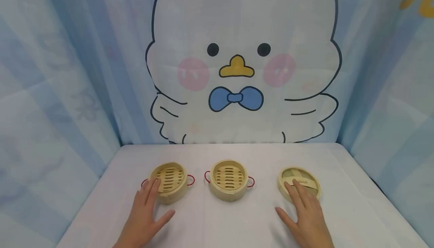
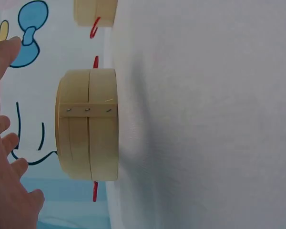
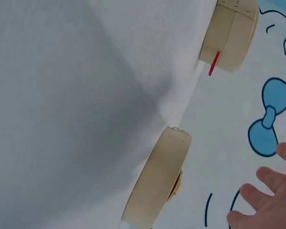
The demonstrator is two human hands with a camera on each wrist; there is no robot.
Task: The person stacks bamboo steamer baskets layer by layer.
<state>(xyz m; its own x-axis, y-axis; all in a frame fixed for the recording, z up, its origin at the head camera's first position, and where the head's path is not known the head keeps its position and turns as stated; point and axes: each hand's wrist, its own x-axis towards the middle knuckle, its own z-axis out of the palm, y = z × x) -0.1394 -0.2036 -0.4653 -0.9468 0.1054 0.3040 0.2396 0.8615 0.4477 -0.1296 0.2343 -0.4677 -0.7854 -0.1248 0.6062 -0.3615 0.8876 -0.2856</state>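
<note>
Two round bamboo steamer baskets with red side handles stand on the white table, one at the left (image 1: 171, 182) and one in the middle (image 1: 229, 180). A woven bamboo lid (image 1: 291, 173) lies to the right. My left hand (image 1: 144, 214) hovers at the near side of the left basket, fingers spread, holding nothing. Over the near part of the lid is my right hand (image 1: 306, 216), its fingers spread and holding nothing. The left wrist view shows the left basket (image 2: 88, 126) beside the hand (image 2: 12, 138); the right wrist view shows the lid (image 3: 157, 179) beside the hand (image 3: 271, 195).
The white tablecloth (image 1: 217, 225) reaches back to a curtain (image 1: 237, 22) printed with a white bird wearing a blue bow tie. More curtain hangs at the left and right sides.
</note>
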